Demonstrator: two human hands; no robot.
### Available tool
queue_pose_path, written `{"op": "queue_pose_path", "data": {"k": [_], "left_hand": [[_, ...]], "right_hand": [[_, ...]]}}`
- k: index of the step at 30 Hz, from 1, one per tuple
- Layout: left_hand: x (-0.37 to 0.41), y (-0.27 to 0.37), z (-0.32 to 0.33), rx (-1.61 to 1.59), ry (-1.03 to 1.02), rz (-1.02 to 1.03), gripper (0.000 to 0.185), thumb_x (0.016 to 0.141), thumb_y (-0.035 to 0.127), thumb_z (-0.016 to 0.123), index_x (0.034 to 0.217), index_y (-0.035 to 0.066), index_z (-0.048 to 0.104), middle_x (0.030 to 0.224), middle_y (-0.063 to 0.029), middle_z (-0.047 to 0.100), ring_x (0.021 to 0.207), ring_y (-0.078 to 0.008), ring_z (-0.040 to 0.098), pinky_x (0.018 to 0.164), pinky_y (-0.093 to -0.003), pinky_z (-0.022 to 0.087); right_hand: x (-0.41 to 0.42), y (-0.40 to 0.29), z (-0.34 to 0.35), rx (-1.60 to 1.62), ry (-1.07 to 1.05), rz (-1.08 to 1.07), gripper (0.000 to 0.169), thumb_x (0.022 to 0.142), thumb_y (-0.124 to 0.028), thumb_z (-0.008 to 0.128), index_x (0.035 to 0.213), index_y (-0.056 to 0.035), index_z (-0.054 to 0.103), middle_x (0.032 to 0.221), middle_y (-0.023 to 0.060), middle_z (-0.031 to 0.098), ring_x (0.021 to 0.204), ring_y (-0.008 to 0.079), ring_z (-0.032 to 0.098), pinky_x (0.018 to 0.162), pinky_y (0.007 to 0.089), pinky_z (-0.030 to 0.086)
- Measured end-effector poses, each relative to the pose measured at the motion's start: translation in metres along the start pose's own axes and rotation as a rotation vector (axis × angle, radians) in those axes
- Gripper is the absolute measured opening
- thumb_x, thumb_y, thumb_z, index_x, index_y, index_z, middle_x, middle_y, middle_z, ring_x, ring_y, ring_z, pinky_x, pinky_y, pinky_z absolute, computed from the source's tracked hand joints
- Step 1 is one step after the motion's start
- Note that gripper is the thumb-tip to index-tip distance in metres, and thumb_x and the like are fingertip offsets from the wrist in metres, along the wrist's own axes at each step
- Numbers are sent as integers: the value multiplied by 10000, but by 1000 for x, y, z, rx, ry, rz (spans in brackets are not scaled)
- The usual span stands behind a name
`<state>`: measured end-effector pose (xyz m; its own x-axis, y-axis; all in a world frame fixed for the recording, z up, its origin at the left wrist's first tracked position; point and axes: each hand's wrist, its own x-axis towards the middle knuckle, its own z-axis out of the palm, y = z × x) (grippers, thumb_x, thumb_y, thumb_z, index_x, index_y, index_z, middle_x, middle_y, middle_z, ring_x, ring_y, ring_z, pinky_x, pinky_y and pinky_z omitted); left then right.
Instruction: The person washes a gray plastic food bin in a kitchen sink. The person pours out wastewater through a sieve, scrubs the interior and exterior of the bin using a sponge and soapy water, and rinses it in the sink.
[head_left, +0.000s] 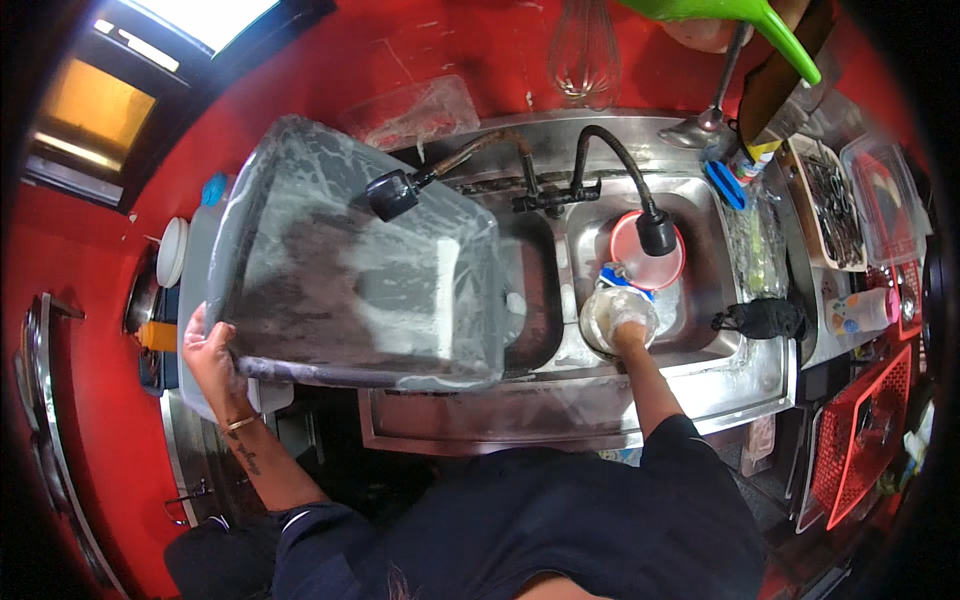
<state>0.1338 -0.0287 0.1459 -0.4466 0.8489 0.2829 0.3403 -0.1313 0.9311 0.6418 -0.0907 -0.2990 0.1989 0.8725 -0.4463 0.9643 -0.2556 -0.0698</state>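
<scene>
My left hand (212, 349) grips the near left corner of a large grey plastic bin (300, 315), thumb over the rim. The bin is tilted over the left sink basin (536, 300), and its inner walls are wet and streaked with suds. My right hand (630, 330) reaches into a small round container (592, 319) at the front of the right basin (705, 270). White foam covers its fingers, so whether it holds anything is hidden. Just behind that container are a blue-and-white packet-like item (616, 277) and a red-rimmed translucent bowl (626, 236).
Two black-headed flexible taps (656, 232) (394, 195) hang over the bin and right basin. Right of the sink are a black cloth-like bundle (765, 319), a blue brush (724, 185), a cutlery tray (832, 202) and a red basket (862, 435). A whisk (583, 60) hangs on the wall.
</scene>
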Motion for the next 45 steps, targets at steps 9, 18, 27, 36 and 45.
{"op": "queue_pose_path", "data": {"k": [9, 18, 27, 36, 45], "left_hand": [[21, 79, -13, 238, -72, 186, 359, 656, -32, 480, 1008, -54, 546, 851, -18, 569, 707, -64, 513, 680, -179, 397], [30, 121, -31, 310, -178, 190, 225, 611, -25, 463, 817, -14, 555, 754, 16, 535, 652, -55, 483, 650, -165, 377], [17, 119, -67, 251, -138, 173, 232, 600, -18, 458, 812, -5, 551, 721, 1, 540, 615, -58, 487, 597, -174, 390], [17, 90, -104, 175, -88, 210, 190, 660, -13, 508, 842, 24, 548, 751, -6, 562, 622, -70, 515, 604, -189, 416], [16, 52, -134, 148, -26, 228, 247, 713, 36, 564, 958, 8, 542, 823, -28, 575, 700, -114, 542, 670, -227, 432]], "right_hand": [[5, 10, -17, 127, 89, -119, 704, 648, -378, 631, 1232, -60, 402, 1265, 184, 384, 1188, 315, 349, 996, 370, 274], [-7, 6, -47, 257, -32, -2, 896, 561, -284, 718, 1300, -75, 257, 1283, 192, 334, 1215, 322, 306, 1009, 364, 270], [-13, 10, -48, 136, 260, -146, 425, 680, -306, 571, 1052, -101, 557, 1086, 167, 538, 1001, 324, 512, 851, 375, 421], [-49, -81, -195, 164, 274, -510, 357, 715, -241, 616, 1012, -54, 549, 960, 210, 571, 902, 359, 540, 752, 408, 440], [4, -226, -319, 55, 1023, -887, 522, 732, -272, 616, 1200, -151, 420, 1122, 142, 504, 961, 309, 531, 763, 379, 466]]}}
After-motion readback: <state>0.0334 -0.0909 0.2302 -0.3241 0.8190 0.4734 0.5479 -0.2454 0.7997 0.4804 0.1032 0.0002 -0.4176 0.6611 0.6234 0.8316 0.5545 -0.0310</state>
